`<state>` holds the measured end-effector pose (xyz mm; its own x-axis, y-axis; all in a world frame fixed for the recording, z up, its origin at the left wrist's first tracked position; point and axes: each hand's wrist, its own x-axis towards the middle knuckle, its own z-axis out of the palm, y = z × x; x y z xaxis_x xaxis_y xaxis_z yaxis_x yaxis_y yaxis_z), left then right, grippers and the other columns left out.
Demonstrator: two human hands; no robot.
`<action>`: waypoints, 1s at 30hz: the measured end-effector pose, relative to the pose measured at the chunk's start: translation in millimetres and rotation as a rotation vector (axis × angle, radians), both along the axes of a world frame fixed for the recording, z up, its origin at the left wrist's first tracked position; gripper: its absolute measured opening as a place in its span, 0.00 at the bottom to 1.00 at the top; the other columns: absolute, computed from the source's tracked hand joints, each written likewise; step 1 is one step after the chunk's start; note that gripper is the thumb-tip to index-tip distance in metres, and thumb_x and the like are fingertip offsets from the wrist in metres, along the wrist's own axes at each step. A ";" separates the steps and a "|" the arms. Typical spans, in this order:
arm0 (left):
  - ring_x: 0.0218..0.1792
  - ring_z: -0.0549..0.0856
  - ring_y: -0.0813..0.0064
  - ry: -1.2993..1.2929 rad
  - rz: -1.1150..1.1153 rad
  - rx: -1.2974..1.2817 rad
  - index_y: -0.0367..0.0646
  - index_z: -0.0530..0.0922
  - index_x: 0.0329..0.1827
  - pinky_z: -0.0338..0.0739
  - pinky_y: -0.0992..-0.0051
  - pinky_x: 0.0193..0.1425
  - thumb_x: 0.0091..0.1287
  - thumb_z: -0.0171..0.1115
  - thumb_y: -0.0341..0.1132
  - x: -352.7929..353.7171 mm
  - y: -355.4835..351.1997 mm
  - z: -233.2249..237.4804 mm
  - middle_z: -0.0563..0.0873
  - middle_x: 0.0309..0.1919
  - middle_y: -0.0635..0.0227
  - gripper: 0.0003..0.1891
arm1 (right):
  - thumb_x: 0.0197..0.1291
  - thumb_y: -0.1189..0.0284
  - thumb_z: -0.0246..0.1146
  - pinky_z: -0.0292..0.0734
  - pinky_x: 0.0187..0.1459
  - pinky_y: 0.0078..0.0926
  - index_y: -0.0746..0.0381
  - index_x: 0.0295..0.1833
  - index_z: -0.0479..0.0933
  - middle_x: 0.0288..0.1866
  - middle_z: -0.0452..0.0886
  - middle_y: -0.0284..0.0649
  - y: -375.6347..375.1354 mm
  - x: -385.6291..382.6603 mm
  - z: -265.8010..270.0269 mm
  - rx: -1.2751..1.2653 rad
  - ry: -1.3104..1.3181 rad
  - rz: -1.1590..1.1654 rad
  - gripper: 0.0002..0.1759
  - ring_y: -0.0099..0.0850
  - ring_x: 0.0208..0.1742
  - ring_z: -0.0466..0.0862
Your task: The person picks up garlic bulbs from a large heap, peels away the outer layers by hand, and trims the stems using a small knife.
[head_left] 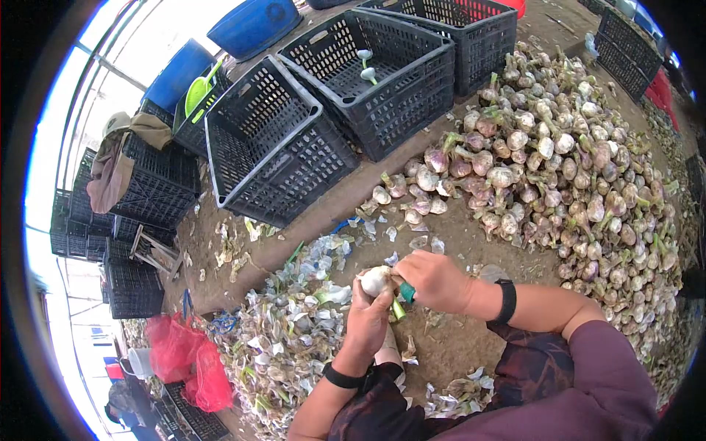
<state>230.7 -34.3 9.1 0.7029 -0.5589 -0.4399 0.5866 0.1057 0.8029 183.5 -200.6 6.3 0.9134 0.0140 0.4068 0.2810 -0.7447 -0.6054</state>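
My left hand [365, 321] is closed around a white garlic bulb [377, 281], its green stem [398, 309] pointing down toward me. My right hand [435, 281] is curled into a fist against the root side of the bulb. A teal-green piece [407, 292] sticks out beneath the right fingers; the rest of it is hidden in the grip, and I cannot tell what it is. Below and to the left of my hands spreads a heap of papery garlic skins [294, 331]. To the right lies a large pile of unpeeled garlic bulbs [559, 169].
Black plastic crates stand ahead: a nearer one [283, 154] and another [375, 88] with two garlic bulbs inside. Blue tubs [254, 29] are behind them. Red mesh bags [193, 360] lie at the left, near a small wooden stool [156, 253]. Another person [131, 404] is at lower left.
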 end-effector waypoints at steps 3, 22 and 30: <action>0.54 0.74 0.70 0.043 -0.013 0.031 0.42 0.59 0.62 0.67 0.70 0.61 0.58 0.53 0.22 2.4 1.5 0.3 0.73 0.53 0.65 0.28 | 0.44 0.78 0.57 0.75 0.37 0.34 0.61 0.35 0.69 0.32 0.75 0.41 -2.2 2.3 1.6 -0.034 -0.005 -0.009 0.09 0.40 0.38 0.77; 0.47 0.74 0.78 -0.051 -0.102 0.139 0.39 0.61 0.59 0.69 0.77 0.53 0.56 0.58 0.24 2.9 5.4 -3.3 0.74 0.46 0.68 0.26 | 0.48 0.76 0.58 0.74 0.40 0.37 0.63 0.38 0.71 0.33 0.75 0.42 -4.0 1.3 0.1 0.127 0.027 0.092 0.09 0.43 0.39 0.77; 0.46 0.77 0.77 -0.224 -0.222 0.252 0.39 0.63 0.57 0.72 0.77 0.51 0.54 0.60 0.22 2.3 0.6 5.9 0.75 0.46 0.67 0.26 | 0.46 0.75 0.64 0.75 0.39 0.36 0.64 0.40 0.72 0.36 0.76 0.45 -30.6 10.9 -27.2 -0.030 0.181 -0.204 0.14 0.43 0.35 0.78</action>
